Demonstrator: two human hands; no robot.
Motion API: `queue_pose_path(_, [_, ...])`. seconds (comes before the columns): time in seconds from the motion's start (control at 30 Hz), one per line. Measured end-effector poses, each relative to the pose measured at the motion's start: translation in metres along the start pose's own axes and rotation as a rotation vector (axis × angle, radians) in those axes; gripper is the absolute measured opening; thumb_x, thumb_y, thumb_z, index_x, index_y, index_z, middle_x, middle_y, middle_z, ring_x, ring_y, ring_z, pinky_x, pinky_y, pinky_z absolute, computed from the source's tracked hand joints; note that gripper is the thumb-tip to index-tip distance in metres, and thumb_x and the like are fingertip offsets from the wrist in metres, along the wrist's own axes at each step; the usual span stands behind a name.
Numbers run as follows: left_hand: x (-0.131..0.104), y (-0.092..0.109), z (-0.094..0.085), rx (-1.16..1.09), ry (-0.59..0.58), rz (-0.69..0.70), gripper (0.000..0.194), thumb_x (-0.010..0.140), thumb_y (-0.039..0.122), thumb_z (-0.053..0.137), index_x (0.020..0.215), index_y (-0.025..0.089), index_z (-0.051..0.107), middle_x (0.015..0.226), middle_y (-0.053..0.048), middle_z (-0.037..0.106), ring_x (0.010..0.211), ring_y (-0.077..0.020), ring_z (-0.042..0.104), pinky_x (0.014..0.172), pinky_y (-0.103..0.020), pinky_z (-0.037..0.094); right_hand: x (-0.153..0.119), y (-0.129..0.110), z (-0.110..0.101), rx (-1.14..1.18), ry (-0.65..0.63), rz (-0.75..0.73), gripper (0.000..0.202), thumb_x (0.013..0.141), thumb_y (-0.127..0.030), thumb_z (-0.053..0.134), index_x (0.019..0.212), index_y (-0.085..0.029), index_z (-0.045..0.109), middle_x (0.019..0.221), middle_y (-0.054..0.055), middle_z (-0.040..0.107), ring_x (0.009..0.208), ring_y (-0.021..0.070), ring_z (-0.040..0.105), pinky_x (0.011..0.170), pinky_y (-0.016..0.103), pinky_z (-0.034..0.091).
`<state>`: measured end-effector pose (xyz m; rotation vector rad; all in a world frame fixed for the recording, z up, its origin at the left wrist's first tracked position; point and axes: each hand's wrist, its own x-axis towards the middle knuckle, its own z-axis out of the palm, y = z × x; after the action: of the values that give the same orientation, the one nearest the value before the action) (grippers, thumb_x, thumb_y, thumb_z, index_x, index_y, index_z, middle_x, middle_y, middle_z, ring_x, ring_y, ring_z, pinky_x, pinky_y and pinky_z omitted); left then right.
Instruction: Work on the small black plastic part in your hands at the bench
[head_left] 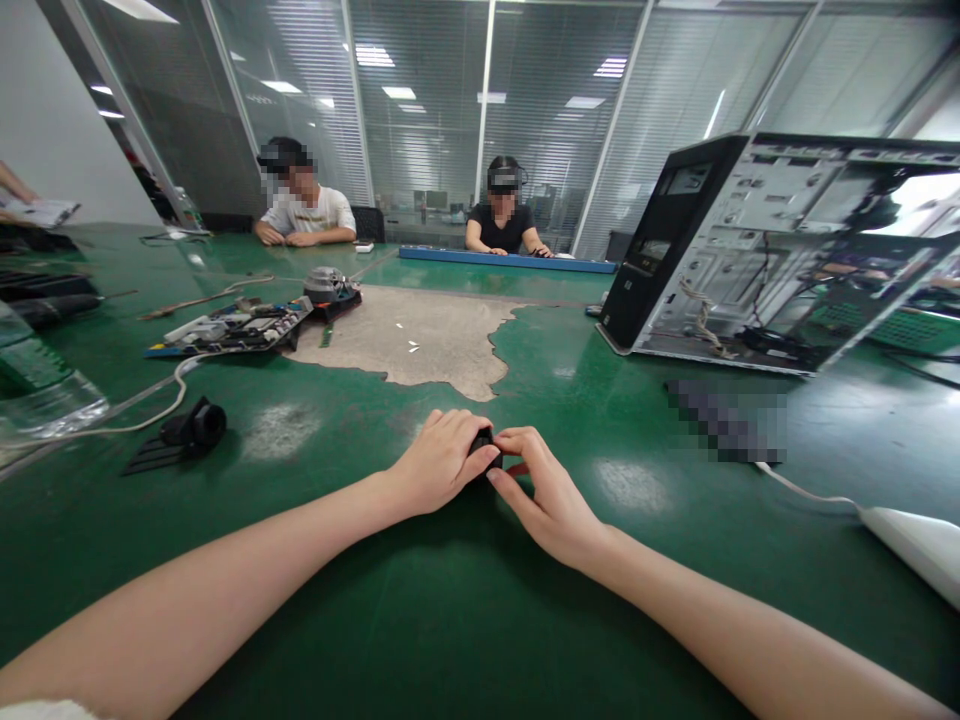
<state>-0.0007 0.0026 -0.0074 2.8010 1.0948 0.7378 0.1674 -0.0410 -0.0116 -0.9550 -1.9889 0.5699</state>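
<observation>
Between my two hands is a small dark, roundish object (pixel 486 441), mostly covered by fingers, so I cannot make out its kind. My left hand (pixel 441 462) is closed around its left side, fingers over the top and thumb along the near side. From the right, my right hand (pixel 546 498) is curled in a pinch, thumb and fingertips at the object's right edge. Both hands stay low over the green table (pixel 465 610). Left of them lies a black part with a round, lens-like end (pixel 196 425) and a slatted flat piece.
An open computer case (pixel 675 250) stands at the right, near a blurred dark item (pixel 724 420) with a white cable. A circuit board (pixel 232 328) and cooling fan (pixel 330 285) lie left. A water bottle (pixel 45 385) stands far left. Two people sit across the table.
</observation>
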Motion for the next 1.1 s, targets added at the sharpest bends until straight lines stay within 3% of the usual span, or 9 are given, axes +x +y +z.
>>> queue_pose_path(0.37, [0.0007, 0.0013, -0.0020, -0.003, -0.003, -0.004, 0.040, 0.092, 0.042, 0.019, 0.106, 0.015, 0.044, 0.095, -0.007, 0.054, 0.087, -0.0199, 0.046, 0.077, -0.035, 0.033, 0.0005, 0.0079, 0.0032, 0.138, -0.002, 0.143, 0.022, 0.085, -0.024, 0.046, 0.106, -0.022, 0.042, 0.102, 0.006, 0.048, 0.090, 0.0164, 0.056, 0.074, 0.034, 0.053])
queue_pose_path(0.7, [0.0005, 0.0012, -0.0006, -0.005, 0.005, -0.004, 0.040, 0.092, 0.041, 0.019, 0.107, 0.015, 0.044, 0.096, -0.008, 0.054, 0.088, -0.0199, 0.047, 0.077, -0.034, 0.033, -0.0017, 0.0001, 0.0002, -0.004, 0.025, -0.028, 0.016, 0.082, -0.018, 0.048, 0.097, -0.024, 0.047, 0.106, 0.007, 0.045, 0.094, 0.0192, 0.051, 0.074, 0.036, 0.053])
queue_pose_path(0.87, [0.0008, 0.0006, -0.0006, -0.010, 0.007, 0.001, 0.040, 0.092, 0.041, 0.019, 0.107, 0.015, 0.045, 0.096, -0.008, 0.054, 0.088, -0.0200, 0.047, 0.077, -0.035, 0.033, -0.0010, 0.0043, 0.0018, 0.069, 0.061, 0.018, 0.023, 0.081, -0.019, 0.050, 0.102, -0.024, 0.044, 0.103, 0.007, 0.046, 0.098, 0.0198, 0.050, 0.071, 0.034, 0.054])
queue_pose_path(1.1, [0.0008, 0.0001, 0.0004, -0.008, 0.009, 0.005, 0.040, 0.092, 0.041, 0.019, 0.107, 0.014, 0.045, 0.094, -0.007, 0.053, 0.087, -0.0199, 0.046, 0.077, -0.035, 0.032, -0.0001, 0.0061, 0.0028, 0.151, -0.019, 0.110, 0.023, 0.082, -0.020, 0.050, 0.104, -0.022, 0.042, 0.100, 0.006, 0.048, 0.093, 0.0170, 0.054, 0.071, 0.032, 0.054])
